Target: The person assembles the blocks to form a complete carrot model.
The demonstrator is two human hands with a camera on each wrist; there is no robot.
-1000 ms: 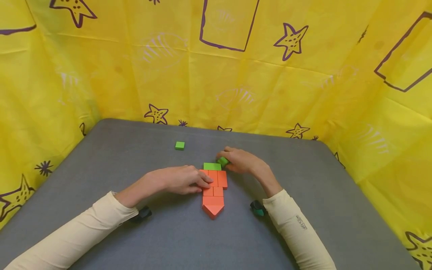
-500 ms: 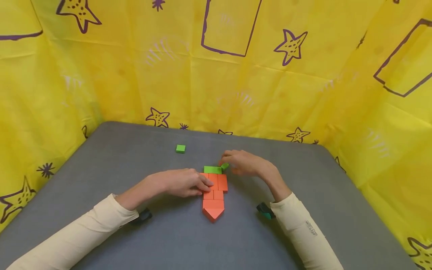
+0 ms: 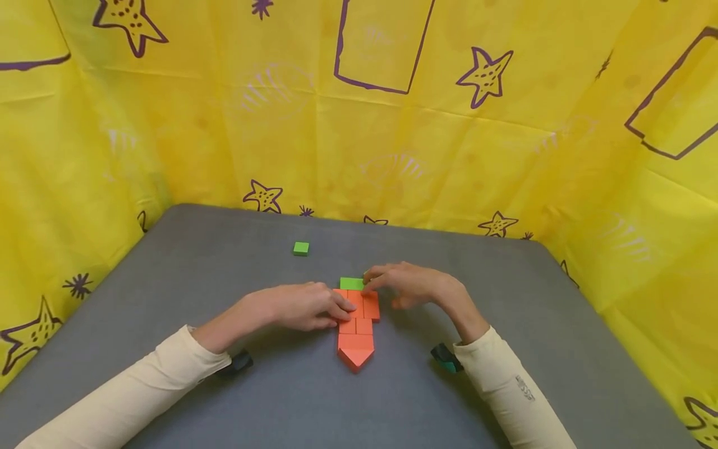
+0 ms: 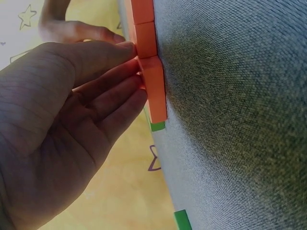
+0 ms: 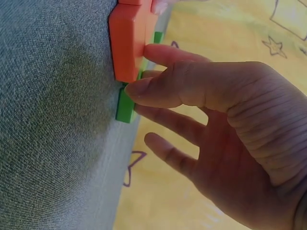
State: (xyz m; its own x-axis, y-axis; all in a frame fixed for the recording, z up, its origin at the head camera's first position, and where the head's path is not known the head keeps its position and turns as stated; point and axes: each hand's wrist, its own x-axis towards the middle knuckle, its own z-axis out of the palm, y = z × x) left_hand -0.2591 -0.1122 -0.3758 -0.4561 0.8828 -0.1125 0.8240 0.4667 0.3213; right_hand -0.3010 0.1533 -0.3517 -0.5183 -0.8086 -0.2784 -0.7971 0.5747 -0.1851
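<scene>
Orange blocks (image 3: 356, 344) lie flat in a column, with a pointed end towards the person. A long green block (image 3: 351, 284) lies across its far end. My left hand (image 3: 303, 305) rests its fingertips on the wide orange section from the left; in the left wrist view its thumb lies at an orange block's edge (image 4: 146, 39). My right hand (image 3: 412, 284) reaches in from the right. The right wrist view has its thumb and fingertips at a small green block (image 5: 125, 106) beside the column's far right corner, while the index finger touches an orange block (image 5: 127, 45). The head view mostly hides that small block.
Another green block (image 3: 301, 249) lies alone towards the back of the grey table (image 3: 235, 243). A yellow patterned curtain (image 3: 392, 143) encloses the back and sides. Dark straps (image 3: 447, 358) hang below the sleeves.
My right hand has carried the small green block down to the column's far right corner, and its fingers now cover it. My left hand stays on the orange blocks.
</scene>
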